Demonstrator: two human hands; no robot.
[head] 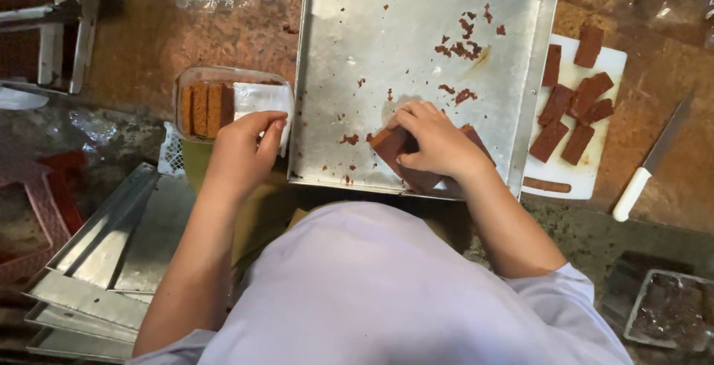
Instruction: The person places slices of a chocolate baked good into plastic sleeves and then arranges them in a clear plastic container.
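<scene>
On the metal tray, right hand — grip clenched on brown slab — its long axis lying diagonal.

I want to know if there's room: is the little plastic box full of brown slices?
Partly full. The plastic box holds a few brown slices at one end; a white sheet hides the rest.

A pale lilac short-sleeved top is worn — loose, plain, softly creased across the chest. Both forearms are left bare below the sleeves. No gloves, rings or watch are seen on the left hand or right hand.
</scene>
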